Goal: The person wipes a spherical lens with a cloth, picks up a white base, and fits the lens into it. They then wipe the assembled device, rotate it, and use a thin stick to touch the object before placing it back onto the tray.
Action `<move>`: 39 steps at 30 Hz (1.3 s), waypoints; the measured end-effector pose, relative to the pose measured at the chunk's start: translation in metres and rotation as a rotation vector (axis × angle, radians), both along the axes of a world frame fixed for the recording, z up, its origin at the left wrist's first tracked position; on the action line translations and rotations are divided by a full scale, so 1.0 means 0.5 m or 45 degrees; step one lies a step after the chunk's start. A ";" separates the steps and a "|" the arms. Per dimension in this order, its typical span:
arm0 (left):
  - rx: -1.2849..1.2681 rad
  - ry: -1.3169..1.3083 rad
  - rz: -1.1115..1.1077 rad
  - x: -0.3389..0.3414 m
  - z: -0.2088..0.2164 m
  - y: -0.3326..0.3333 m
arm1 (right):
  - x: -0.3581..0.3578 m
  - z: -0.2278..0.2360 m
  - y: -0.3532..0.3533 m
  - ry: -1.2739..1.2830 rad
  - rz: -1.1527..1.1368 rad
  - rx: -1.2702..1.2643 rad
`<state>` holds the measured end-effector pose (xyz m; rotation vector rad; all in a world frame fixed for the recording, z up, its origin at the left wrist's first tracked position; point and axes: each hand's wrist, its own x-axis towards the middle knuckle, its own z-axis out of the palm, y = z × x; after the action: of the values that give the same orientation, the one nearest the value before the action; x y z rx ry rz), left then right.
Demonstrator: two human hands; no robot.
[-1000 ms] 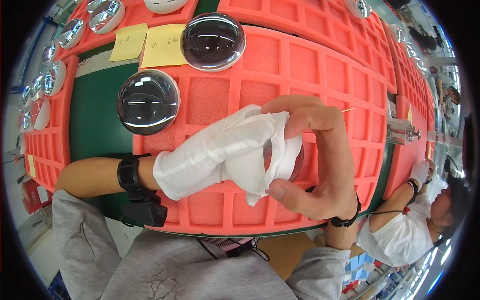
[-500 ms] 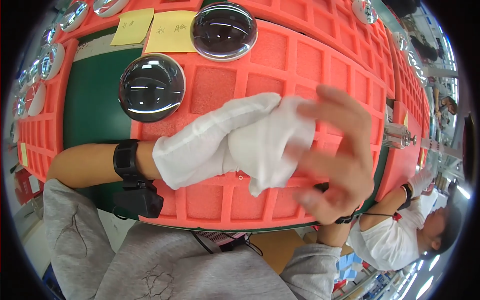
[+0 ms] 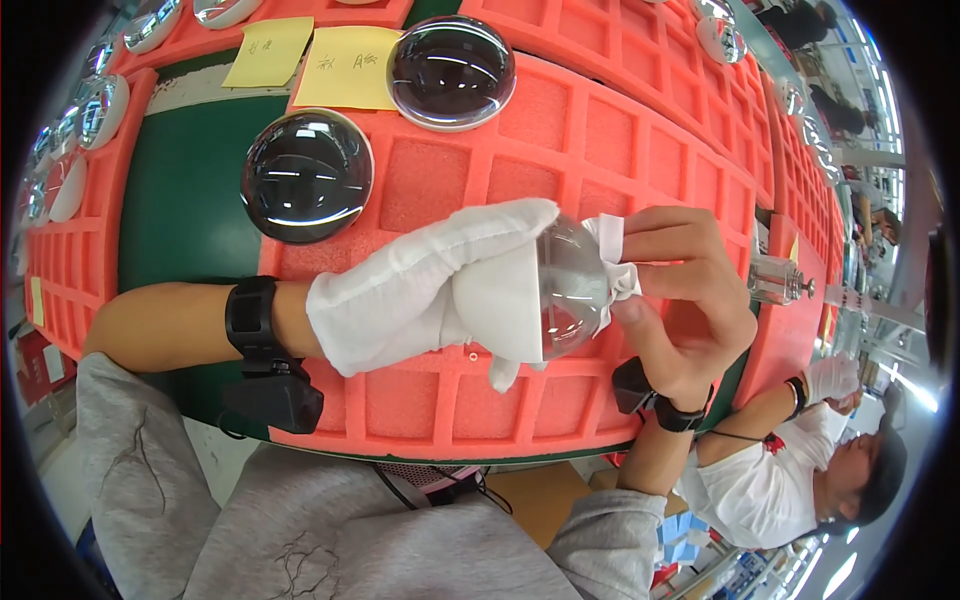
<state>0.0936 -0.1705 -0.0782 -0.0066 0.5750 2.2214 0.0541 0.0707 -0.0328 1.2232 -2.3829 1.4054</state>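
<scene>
My left hand (image 3: pixel 420 275), in a white glove, is wrapped round the white base of a clear dome (image 3: pixel 572 290). The dome lies tilted on its side above the foam tray, its transparent face toward the right. Bare fingers of my right hand (image 3: pixel 690 290) pinch a crumpled white wiping cloth (image 3: pixel 622 280) against that face. Two dark glossy domes (image 3: pixel 306 176) with pale rims rest on the tray at the far left and top middle. What lies under the glove's palm is hidden.
Below my hands is a red foam tray (image 3: pixel 425 180) with square pockets, on a green tabletop (image 3: pixel 185 210). Yellow paper notes (image 3: pixel 345 68) lie at its far edge. A clear pump bottle (image 3: pixel 775 280) stands right. Another person (image 3: pixel 770 480) sits at the right.
The cloth, which covered much of the dome, is now bunched at its right side, exposing the clear face. My right hand has gone from a blurred spread to a pinch.
</scene>
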 end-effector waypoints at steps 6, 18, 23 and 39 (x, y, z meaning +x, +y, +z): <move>0.008 0.061 -0.086 -0.008 0.002 -0.001 | -0.008 -0.005 0.007 -0.047 -0.093 0.192; -0.655 1.116 0.232 0.023 0.002 0.011 | 0.001 -0.003 0.018 -0.287 0.098 -0.042; -0.679 0.985 0.312 0.041 -0.009 0.033 | -0.005 -0.005 0.020 -0.265 0.157 -0.003; -0.874 1.190 0.309 0.019 0.004 0.017 | 0.004 0.006 0.000 -0.142 0.152 -0.051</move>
<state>0.1030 -0.1618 -0.0763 0.6575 1.8958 2.0429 0.0561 0.0709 -0.0298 1.3310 -2.3752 1.5879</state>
